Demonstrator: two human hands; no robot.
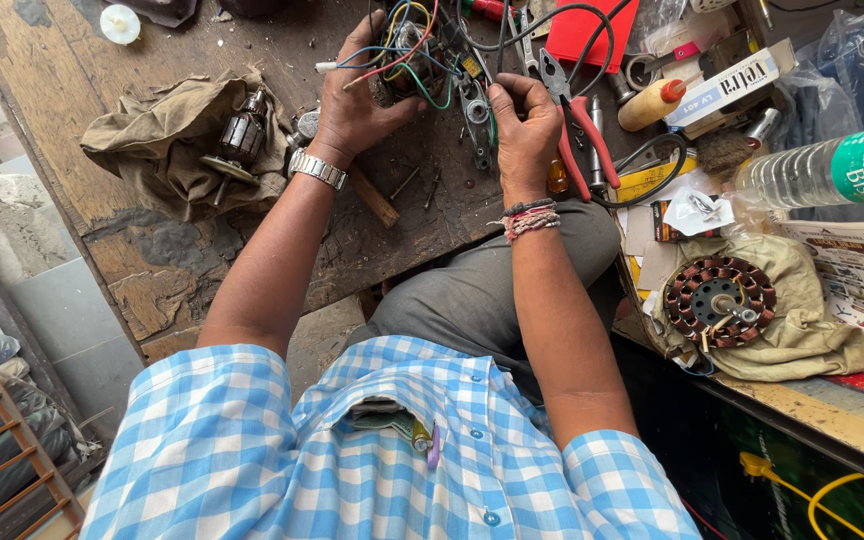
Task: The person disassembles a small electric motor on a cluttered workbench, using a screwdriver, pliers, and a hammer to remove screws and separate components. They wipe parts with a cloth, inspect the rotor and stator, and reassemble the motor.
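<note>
At the top centre of the frame, the left hand [357, 100] cups a small wired motor part [407, 60], its grip wrapped around it on the wooden counter [152, 270]. The right hand [524, 125] pinches its wires [472, 70] (red-handled pliers [582, 140] lie just beside).

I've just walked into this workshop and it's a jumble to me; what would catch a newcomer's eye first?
Top centre on the worn wooden bench, the left hand grips a small motor part trailing coloured wires, while the right hand pinches something beside it. At the right, a copper-wound stator sits on a cloth; at the left, a motor armature lies on another cloth. Red-handled pliers lie just beyond the right hand.
</note>
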